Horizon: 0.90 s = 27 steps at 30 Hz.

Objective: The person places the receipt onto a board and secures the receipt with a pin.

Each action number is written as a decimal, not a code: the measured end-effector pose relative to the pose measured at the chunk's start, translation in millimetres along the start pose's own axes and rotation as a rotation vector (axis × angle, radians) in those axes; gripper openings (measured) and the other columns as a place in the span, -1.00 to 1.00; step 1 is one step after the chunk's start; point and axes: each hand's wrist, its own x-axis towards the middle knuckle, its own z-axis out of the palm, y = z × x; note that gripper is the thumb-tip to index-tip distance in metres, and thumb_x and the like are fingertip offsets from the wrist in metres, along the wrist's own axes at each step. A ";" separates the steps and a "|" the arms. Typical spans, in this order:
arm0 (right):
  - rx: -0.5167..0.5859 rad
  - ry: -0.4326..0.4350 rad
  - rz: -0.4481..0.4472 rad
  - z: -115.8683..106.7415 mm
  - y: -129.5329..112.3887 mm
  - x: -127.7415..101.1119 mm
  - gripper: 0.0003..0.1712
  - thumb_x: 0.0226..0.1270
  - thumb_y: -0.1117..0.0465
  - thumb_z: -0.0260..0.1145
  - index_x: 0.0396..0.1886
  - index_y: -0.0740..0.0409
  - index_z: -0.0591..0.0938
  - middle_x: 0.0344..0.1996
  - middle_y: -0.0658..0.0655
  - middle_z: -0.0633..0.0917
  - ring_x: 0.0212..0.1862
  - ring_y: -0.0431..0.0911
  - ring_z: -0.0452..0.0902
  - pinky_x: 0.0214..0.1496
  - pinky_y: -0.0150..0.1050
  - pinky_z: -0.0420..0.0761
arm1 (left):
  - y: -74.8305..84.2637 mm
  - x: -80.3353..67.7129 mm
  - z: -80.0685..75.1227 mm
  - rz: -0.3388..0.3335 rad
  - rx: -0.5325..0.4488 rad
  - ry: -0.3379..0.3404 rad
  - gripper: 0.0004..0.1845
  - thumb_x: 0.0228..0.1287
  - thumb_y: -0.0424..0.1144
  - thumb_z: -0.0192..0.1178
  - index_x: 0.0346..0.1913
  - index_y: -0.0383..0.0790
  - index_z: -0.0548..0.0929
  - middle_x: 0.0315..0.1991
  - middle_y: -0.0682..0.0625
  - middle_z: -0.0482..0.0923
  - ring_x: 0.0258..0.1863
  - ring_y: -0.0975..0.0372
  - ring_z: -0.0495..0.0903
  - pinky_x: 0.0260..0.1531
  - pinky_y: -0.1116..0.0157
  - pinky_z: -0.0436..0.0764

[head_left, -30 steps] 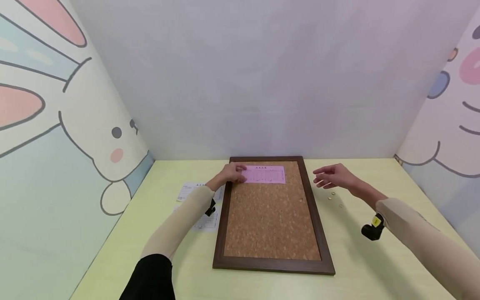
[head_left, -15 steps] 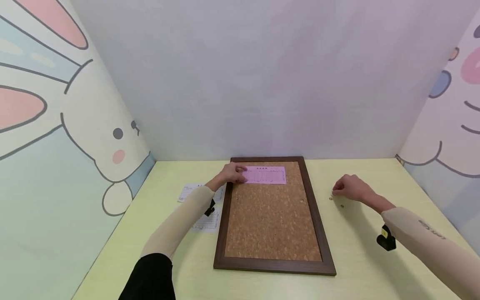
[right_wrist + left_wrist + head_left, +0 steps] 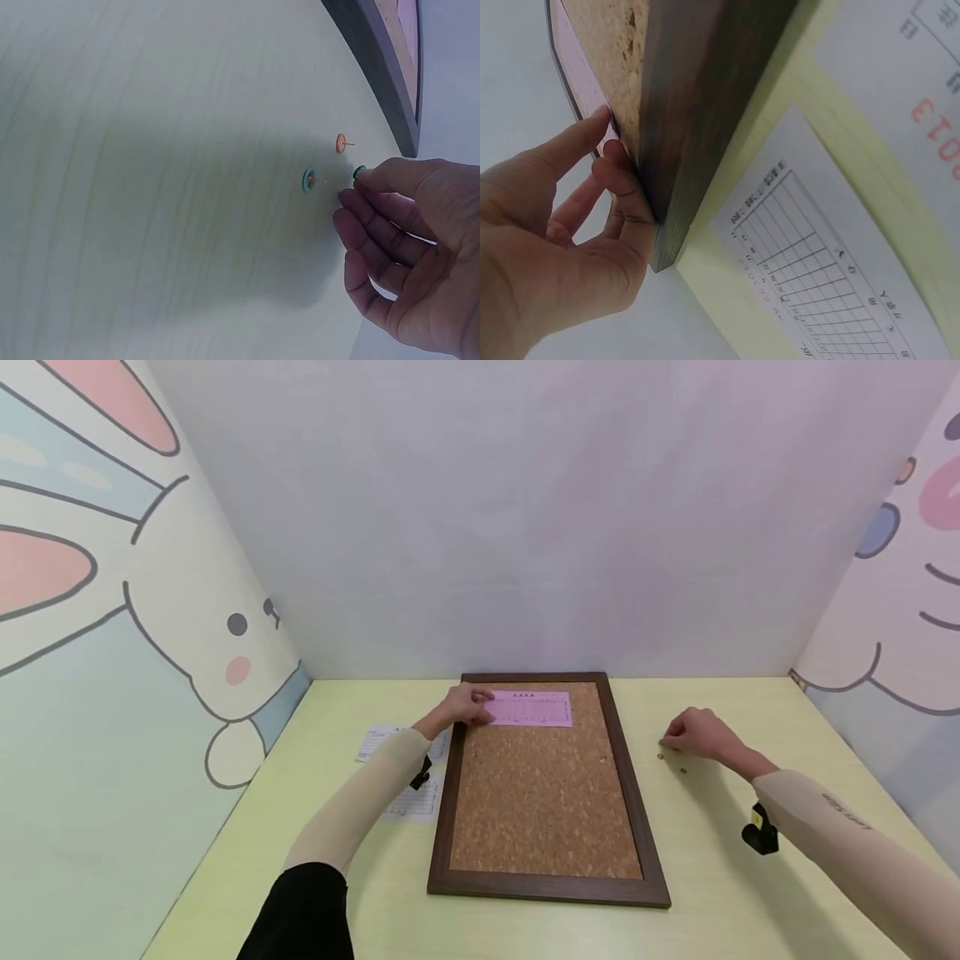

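1. Pink slip point(image 3: 530, 708) lies flat across the far end of the cork board point(image 3: 540, 793), long axis left to right. Board's long axis runs near to far on the bench point(image 3: 750, 893).
2. Left hand point(image 3: 467, 705): fingers straight, pressing the slip's left edge at the board frame.
3. Right hand point(image 3: 405, 247): grip pinching a green pushpin point(image 3: 359, 172) on the bench, right of the board; two more pushpins point(image 3: 324, 162) lie just beside it.
4. Open bench around the right hand; printed sheets point(image 3: 405, 777) lie left of the board.
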 end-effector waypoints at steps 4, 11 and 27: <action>0.073 0.013 0.018 1.9 3.4 3.2 -0.78 0.36 0.21 0.39 -0.34 0.30 0.80 -0.57 0.04 0.75 -0.55 -0.25 0.39 -0.42 -0.30 0.36 | 0.2 1.9 0.4 0.004 0.002 -0.004 -0.50 0.26 -0.32 0.41 0.26 -0.28 0.61 0.14 -0.28 0.60 -0.40 0.25 0.52 -0.44 0.44 0.54; 0.102 0.028 0.065 0.3 12.0 2.0 -0.75 0.33 0.14 0.44 -0.28 0.28 0.82 -0.52 0.06 0.77 -0.51 -0.26 0.41 -0.40 -0.30 0.37 | -0.1 0.9 2.2 0.012 0.004 0.014 -0.54 0.28 -0.31 0.40 0.24 -0.26 0.63 0.11 -0.28 0.62 -0.38 0.23 0.52 -0.41 0.43 0.52; 0.030 0.093 -0.008 5.7 7.3 6.2 -0.83 0.27 0.29 0.44 -0.29 0.36 0.81 -0.36 0.29 0.82 -0.42 -0.09 0.68 -0.37 -0.23 0.58 | -1.5 -0.7 0.2 0.032 0.034 0.009 -0.50 0.25 -0.33 0.43 0.25 -0.30 0.62 -0.08 -0.24 0.68 -0.48 0.27 0.54 -0.48 0.42 0.56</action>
